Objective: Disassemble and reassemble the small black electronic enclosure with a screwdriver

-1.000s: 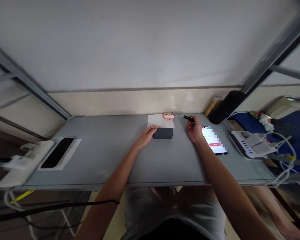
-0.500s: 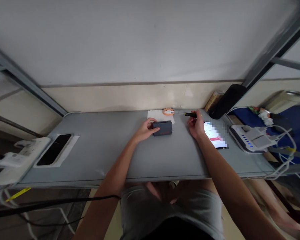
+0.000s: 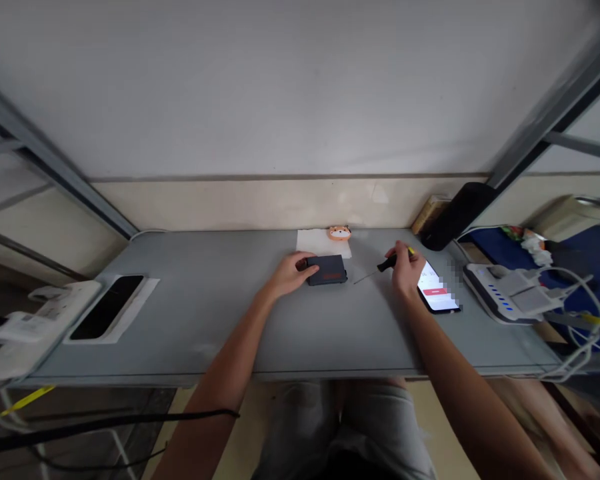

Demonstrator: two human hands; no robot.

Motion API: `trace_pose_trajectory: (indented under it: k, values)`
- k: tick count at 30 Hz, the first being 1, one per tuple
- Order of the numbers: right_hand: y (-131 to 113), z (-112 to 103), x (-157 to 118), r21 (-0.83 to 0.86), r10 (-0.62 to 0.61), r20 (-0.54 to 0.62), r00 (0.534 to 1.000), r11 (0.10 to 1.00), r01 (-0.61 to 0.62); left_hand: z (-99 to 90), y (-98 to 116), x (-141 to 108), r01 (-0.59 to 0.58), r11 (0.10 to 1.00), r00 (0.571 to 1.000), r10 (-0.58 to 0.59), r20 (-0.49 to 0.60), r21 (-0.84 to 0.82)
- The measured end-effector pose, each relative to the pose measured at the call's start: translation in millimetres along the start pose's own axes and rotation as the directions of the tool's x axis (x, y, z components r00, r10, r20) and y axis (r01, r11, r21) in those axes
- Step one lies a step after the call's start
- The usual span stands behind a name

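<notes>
A small dark grey box (image 3: pixel 327 270) with faint red lettering is on the grey desk (image 3: pixel 220 320). My left hand (image 3: pixel 290 272) grips the box by its left end, thumb on the near side and fingers behind. In my right hand (image 3: pixel 407 267) is a screwdriver (image 3: pixel 387 263) with a black and yellow handle. Its thin metal shaft slants down to the left, the tip a little to the right of the box and apart from it. Behind the box lie a white paper sheet (image 3: pixel 313 241) and an orange-and-white animal-faced object (image 3: pixel 339 233).
A lit phone (image 3: pixel 436 293) lies beside my right wrist. Further right are a black cylinder (image 3: pixel 457 217) and a white power strip (image 3: pixel 500 297) with plugs and cables. On the left, a dark-screened phone (image 3: pixel 109 308) rests near another white power strip (image 3: pixel 45 320).
My right hand has turned the screwdriver, so its tip has swung from the orange object down toward the box's right side. The box now shows more of its top; my left hand still holds it.
</notes>
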State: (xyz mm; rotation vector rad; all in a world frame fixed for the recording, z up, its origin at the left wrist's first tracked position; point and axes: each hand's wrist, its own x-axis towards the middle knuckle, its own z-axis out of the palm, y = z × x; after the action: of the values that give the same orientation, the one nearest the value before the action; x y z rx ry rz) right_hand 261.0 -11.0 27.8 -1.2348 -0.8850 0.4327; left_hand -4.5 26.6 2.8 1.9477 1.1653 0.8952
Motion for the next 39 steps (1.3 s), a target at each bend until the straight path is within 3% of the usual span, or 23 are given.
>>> trace_pose_trajectory:
  k: [9,18,24,34,39]
  values:
    - [-19,9,-27,-0.130,-0.091,0.227,0.970,0.984,0.123,2.3,5,-2,0.035,0.998,0.999,-0.034,-0.027,0.053]
    - [-19,8,-29,-0.147,-0.143,0.215,0.966,0.973,0.176,5.0,1,-2,0.035,0.993,0.998,-0.030,-0.050,0.115]
    - [-15,12,-34,-0.129,-0.223,0.289,0.931,0.955,0.268,5.2,6,-3,0.095,0.978,0.994,-0.084,-0.068,0.188]
    - [-18,24,-56,0.001,-0.223,0.534,0.816,0.965,0.263,4.5,10,-2,0.058,0.955,0.998,-0.051,-0.033,0.289]
    - [-20,23,-56,0.015,-0.202,0.520,0.830,0.974,0.227,3.7,7,-2,0.025,0.947,1.000,-0.022,-0.014,0.320]
